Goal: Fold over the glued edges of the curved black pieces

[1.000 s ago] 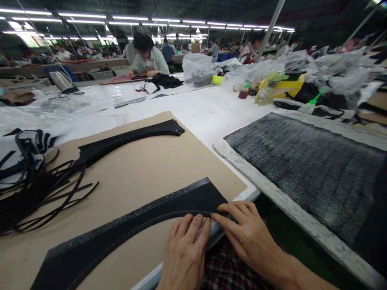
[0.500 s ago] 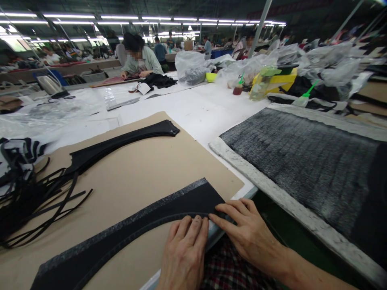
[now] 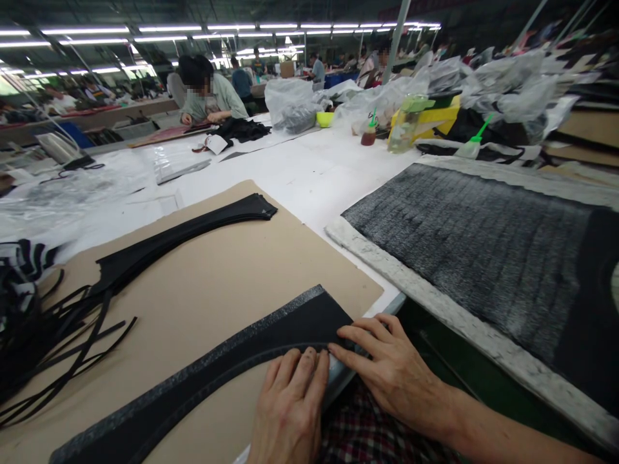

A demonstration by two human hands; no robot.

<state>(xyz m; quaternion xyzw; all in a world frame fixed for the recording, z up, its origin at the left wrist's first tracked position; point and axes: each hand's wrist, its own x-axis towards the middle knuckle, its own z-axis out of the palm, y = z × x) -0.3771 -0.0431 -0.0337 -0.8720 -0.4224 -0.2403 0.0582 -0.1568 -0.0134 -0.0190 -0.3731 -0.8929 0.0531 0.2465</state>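
Both hands are down at the near right end of a black curved piece [image 3: 217,370], which lies on a tan board [image 3: 300,264] on the white table [image 3: 271,167]. The left hand [image 3: 290,412] has its fingers close together, tips on the curved inner edge. The right hand [image 3: 387,361] comes in from the side, fingers a bit spread, tips at that same end and almost meeting the left's. Can't tell if either one is actually pinching anything, since the undersides are out of sight. The right hand also covers the piece's corner, and the other end runs off the bottom of the frame. There's a speckled greyish band along its far edge, no idea what that is.

Further up the board is a stack of similar black pieces [image 3: 188,232], too dark to count. The black strips [image 3: 39,335] at left are a tangle, cut off by the frame edge. Over on the right, a streaky dark panel [image 3: 483,251] sits on a pale slab [image 3: 387,264], its right side cropped too. Whatever's in the plastic bags [image 3: 507,90] behind is mostly a blur.
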